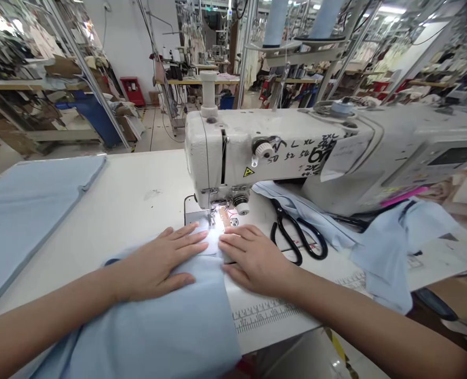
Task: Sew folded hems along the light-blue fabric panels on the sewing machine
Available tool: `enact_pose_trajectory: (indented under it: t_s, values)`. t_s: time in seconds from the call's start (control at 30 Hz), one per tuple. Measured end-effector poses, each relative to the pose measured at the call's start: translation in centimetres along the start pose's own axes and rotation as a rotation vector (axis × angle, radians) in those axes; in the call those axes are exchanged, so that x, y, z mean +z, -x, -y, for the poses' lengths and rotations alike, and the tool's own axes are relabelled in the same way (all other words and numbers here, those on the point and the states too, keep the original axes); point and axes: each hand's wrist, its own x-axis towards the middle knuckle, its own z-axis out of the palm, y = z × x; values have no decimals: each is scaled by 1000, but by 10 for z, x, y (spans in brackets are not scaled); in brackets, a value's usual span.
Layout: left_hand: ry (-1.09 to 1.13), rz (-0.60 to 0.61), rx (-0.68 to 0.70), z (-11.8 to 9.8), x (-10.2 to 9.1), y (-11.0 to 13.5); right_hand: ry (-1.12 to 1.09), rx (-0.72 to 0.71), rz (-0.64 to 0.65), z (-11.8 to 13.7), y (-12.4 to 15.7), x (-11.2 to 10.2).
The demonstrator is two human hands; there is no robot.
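My left hand and my right hand lie flat on a pale blue cloth, one on each side of the presser foot of a white industrial sewing machine. The fingertips of both hands almost meet just in front of the needle, where the lamp lights the cloth brightly. Neither hand grips anything. Black-handled tailor's shears lie a short way to the right of my right hand. The cloth runs from under my left forearm up to the foot.
A folded blue cloth panel lies on the white sewing table at the left. Loose blue fabric is heaped at the right behind the shears. A printed ruler marks the table's front edge. Shelves and workstations fill the background.
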Motion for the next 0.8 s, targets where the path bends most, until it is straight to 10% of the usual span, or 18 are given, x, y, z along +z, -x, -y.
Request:
enact_pose_trajectory:
  t_s: [0.23,0.8]
  values:
    - [-9,-273,-183,-33,31,-10,-19,-1,19,-1,1,-1]
    - [58,-319,-147,-17,36,-21,-13,62,76,-10,-3,-2]
